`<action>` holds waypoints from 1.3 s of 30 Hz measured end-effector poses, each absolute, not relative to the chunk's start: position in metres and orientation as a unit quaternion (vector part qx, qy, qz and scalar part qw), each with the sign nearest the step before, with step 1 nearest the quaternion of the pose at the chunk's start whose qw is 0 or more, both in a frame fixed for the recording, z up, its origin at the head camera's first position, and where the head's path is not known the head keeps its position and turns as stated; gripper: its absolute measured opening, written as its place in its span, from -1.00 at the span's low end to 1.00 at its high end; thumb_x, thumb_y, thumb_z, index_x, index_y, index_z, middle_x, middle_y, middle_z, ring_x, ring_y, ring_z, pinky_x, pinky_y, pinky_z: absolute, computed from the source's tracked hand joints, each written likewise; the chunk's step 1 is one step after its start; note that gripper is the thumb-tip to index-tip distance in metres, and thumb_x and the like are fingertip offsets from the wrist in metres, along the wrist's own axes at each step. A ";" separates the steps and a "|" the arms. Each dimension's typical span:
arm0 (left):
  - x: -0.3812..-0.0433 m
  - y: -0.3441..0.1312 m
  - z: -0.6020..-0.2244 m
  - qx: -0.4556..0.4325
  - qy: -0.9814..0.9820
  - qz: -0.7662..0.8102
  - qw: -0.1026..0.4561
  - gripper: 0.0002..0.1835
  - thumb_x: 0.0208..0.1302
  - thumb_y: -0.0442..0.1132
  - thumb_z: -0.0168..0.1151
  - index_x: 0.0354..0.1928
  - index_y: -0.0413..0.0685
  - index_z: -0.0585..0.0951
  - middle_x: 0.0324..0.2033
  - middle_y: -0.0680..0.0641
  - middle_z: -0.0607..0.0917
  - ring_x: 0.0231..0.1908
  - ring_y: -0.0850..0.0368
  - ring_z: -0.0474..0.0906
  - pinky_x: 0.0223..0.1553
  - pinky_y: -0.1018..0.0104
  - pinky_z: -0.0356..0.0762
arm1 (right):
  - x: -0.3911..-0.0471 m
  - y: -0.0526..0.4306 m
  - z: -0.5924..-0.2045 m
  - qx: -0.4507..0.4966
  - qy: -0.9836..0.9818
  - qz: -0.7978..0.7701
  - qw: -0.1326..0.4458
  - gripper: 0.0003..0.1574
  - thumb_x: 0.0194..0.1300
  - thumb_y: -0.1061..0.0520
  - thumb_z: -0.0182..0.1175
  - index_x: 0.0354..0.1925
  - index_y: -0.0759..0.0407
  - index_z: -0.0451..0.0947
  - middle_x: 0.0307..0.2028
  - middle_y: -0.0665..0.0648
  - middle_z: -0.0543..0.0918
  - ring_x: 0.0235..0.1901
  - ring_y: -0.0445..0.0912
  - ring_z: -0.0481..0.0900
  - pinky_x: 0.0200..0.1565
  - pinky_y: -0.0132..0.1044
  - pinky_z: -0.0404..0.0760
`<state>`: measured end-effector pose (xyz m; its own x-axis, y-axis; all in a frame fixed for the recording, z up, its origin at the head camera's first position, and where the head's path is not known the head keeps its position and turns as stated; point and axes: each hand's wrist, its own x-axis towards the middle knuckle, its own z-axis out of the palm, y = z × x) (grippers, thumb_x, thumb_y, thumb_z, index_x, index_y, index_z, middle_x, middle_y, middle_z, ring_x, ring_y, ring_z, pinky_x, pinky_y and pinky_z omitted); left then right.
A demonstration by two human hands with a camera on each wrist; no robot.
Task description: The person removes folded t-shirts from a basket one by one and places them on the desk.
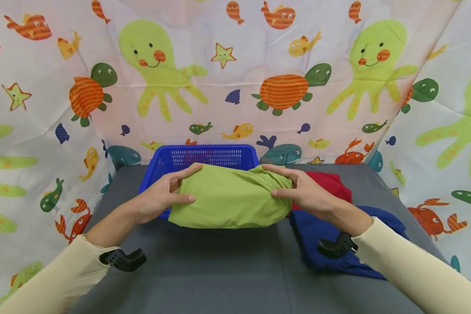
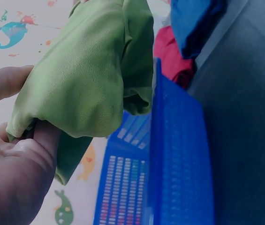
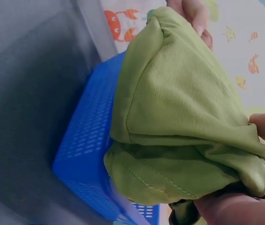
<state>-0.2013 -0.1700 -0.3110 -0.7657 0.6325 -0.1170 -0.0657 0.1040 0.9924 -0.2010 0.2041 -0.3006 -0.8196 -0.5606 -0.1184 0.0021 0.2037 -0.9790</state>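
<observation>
Both hands hold up a folded green garment [image 1: 231, 196] in front of the blue basket [image 1: 202, 150]. The left hand [image 1: 157, 196] pinches its left end, thumb on the near face and fingers behind. On the other end, the right hand [image 1: 304, 189] grips bunched fabric between thumb and fingers. Stitched seams run along the garment [image 3: 179, 103] in the right wrist view. From the left wrist, the garment [image 2: 80, 70] is seen hanging above the basket [image 2: 179, 140], with a loose flap below the fingers.
To the right on the grey table [image 1: 204, 279] lie a red folded cloth [image 1: 331, 185] and a dark blue folded cloth [image 1: 329, 248], partly hidden by the right arm. A curtain printed with sea animals [image 1: 235, 126] surrounds the table. Each wrist bears a black device [image 1: 123, 260].
</observation>
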 end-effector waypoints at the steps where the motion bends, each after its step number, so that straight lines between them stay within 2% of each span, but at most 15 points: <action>1: -0.200 -0.169 -0.313 0.209 0.687 0.640 0.275 -0.04 0.40 -0.37 0.23 0.64 0.08 -0.12 0.64 -0.03 -0.09 0.27 0.35 0.49 0.12 0.34 0.63 | -0.199 0.205 -0.301 -0.189 0.741 -0.601 0.233 -0.11 0.41 0.22 0.22 0.58 0.03 0.11 0.44 0.21 0.26 0.16 -0.07 0.54 0.01 -0.29 0.72; 4: -0.194 -0.166 -0.316 0.211 0.677 0.646 0.282 -0.04 0.40 -0.37 0.23 0.64 0.07 -0.12 0.64 -0.01 -0.10 0.28 0.36 0.49 0.14 0.35 0.62 | -0.192 0.209 -0.303 -0.193 0.748 -0.592 0.229 -0.11 0.40 0.20 0.23 0.57 0.03 0.13 0.45 0.19 0.24 0.20 -0.02 0.48 0.01 -0.27 0.71; 8: -0.186 -0.164 -0.317 0.209 0.661 0.653 0.304 -0.05 0.39 -0.38 0.24 0.64 0.08 -0.09 0.57 -0.17 0.15 0.25 0.29 0.56 0.12 0.30 0.65 | -0.182 0.213 -0.306 -0.202 0.750 -0.589 0.223 -0.13 0.39 0.19 0.24 0.56 0.06 0.16 0.46 0.19 0.24 0.23 0.03 0.44 0.02 -0.25 0.71; 11: -0.181 -0.162 -0.317 0.210 0.648 0.659 0.321 -0.05 0.38 -0.40 0.24 0.64 0.07 -0.08 0.52 -0.23 0.25 0.23 0.24 0.59 0.11 0.25 0.66 | -0.175 0.217 -0.307 -0.206 0.748 -0.589 0.226 -0.14 0.39 0.19 0.24 0.56 0.09 0.16 0.47 0.20 0.24 0.24 0.02 0.43 0.03 -0.25 0.71; 17: -0.171 -0.158 -0.322 0.223 0.617 0.661 0.363 -0.04 0.39 -0.41 0.22 0.64 0.04 -0.12 0.55 -0.25 0.17 0.25 0.20 0.59 0.12 0.24 0.66 | -0.158 0.225 -0.311 -0.202 0.747 -0.584 0.244 -0.17 0.42 0.17 0.20 0.55 0.11 0.17 0.52 0.21 0.15 0.30 -0.03 0.37 0.05 -0.24 0.70; 21: -0.166 -0.156 -0.332 0.221 0.610 0.657 0.384 -0.05 0.39 -0.38 0.24 0.64 0.02 -0.11 0.56 -0.28 0.14 0.23 0.23 0.59 0.10 0.28 0.66 | -0.148 0.231 -0.317 -0.189 0.742 -0.587 0.261 -0.19 0.42 0.18 0.19 0.55 0.11 0.18 0.56 0.19 0.09 0.44 0.06 0.16 0.10 -0.26 0.67; 23: -0.163 -0.155 -0.335 0.217 0.607 0.656 0.393 -0.06 0.40 -0.37 0.24 0.64 -0.01 -0.10 0.56 -0.29 0.15 0.22 0.23 0.59 0.10 0.28 0.66 | -0.144 0.233 -0.321 -0.185 0.741 -0.587 0.269 -0.19 0.43 0.18 0.18 0.55 0.12 0.17 0.59 0.19 0.05 0.48 0.04 0.07 0.11 -0.28 0.66; 25: -0.161 -0.155 -0.338 0.216 0.603 0.652 0.406 -0.08 0.40 -0.35 0.24 0.63 -0.04 -0.07 0.55 -0.31 0.15 0.22 0.24 0.59 0.11 0.29 0.65 | -0.140 0.234 -0.324 -0.180 0.735 -0.589 0.283 -0.19 0.44 0.17 0.18 0.55 0.11 0.17 0.59 0.19 0.04 0.47 0.02 0.13 0.12 -0.28 0.66; 27: -0.159 -0.155 -0.340 0.217 0.601 0.645 0.419 -0.10 0.40 -0.34 0.25 0.63 -0.08 -0.05 0.58 -0.29 0.08 0.22 0.25 0.59 0.13 0.31 0.64 | -0.137 0.235 -0.327 -0.179 0.729 -0.591 0.296 -0.20 0.45 0.18 0.16 0.55 0.12 0.16 0.59 0.22 0.04 0.42 -0.10 0.21 0.13 -0.28 0.65; 28: -0.158 -0.155 -0.341 0.218 0.598 0.641 0.429 -0.10 0.41 -0.33 0.25 0.62 -0.09 -0.04 0.57 -0.30 0.08 0.22 0.25 0.59 0.13 0.31 0.64 | -0.135 0.236 -0.328 -0.177 0.725 -0.593 0.303 -0.20 0.45 0.18 0.16 0.55 0.13 0.16 0.58 0.24 0.04 0.39 -0.16 0.27 0.13 -0.27 0.65; 31: -0.157 -0.156 -0.348 0.225 0.579 0.634 0.461 -0.11 0.42 -0.32 0.24 0.62 -0.13 -0.05 0.55 -0.32 0.14 0.23 0.23 0.59 0.16 0.29 0.62 | -0.132 0.236 -0.332 -0.177 0.709 -0.601 0.324 -0.21 0.46 0.19 0.14 0.56 0.16 0.14 0.57 0.31 0.05 0.34 -0.21 0.36 0.14 -0.26 0.66; 34: -0.158 -0.157 -0.357 0.224 0.556 0.639 0.483 -0.11 0.44 -0.32 0.21 0.62 -0.16 -0.09 0.43 -0.22 0.43 0.24 0.18 0.59 0.18 0.24 0.62 | -0.132 0.236 -0.340 -0.172 0.700 -0.607 0.334 -0.20 0.46 0.20 0.14 0.56 0.19 0.13 0.56 0.34 0.04 0.30 -0.20 0.43 0.13 -0.27 0.66; 36: -0.157 -0.157 -0.364 0.219 0.556 0.639 0.484 -0.11 0.44 -0.31 0.22 0.61 -0.18 -0.08 0.22 -0.07 0.66 0.21 0.19 0.61 0.16 0.25 0.63 | -0.134 0.235 -0.348 -0.169 0.698 -0.609 0.337 -0.20 0.46 0.19 0.15 0.56 0.19 0.12 0.56 0.34 0.05 0.27 -0.20 0.47 0.12 -0.29 0.66; 37: -0.157 -0.157 -0.367 0.213 0.560 0.637 0.485 -0.11 0.43 -0.30 0.23 0.61 -0.18 -0.07 0.04 0.01 0.75 0.18 0.21 0.63 0.15 0.26 0.64 | -0.135 0.235 -0.352 -0.168 0.700 -0.607 0.337 -0.19 0.46 0.19 0.15 0.56 0.19 0.13 0.56 0.33 0.06 0.26 -0.22 0.48 0.11 -0.30 0.65; 39: -0.155 -0.157 -0.376 0.202 0.565 0.633 0.488 -0.11 0.43 -0.31 0.22 0.61 -0.19 -0.08 -0.06 0.13 0.77 0.16 0.22 0.63 0.14 0.26 0.64 | -0.136 0.234 -0.361 -0.168 0.700 -0.604 0.342 -0.18 0.46 0.19 0.16 0.56 0.21 0.12 0.54 0.36 0.10 0.22 -0.23 0.53 0.10 -0.31 0.65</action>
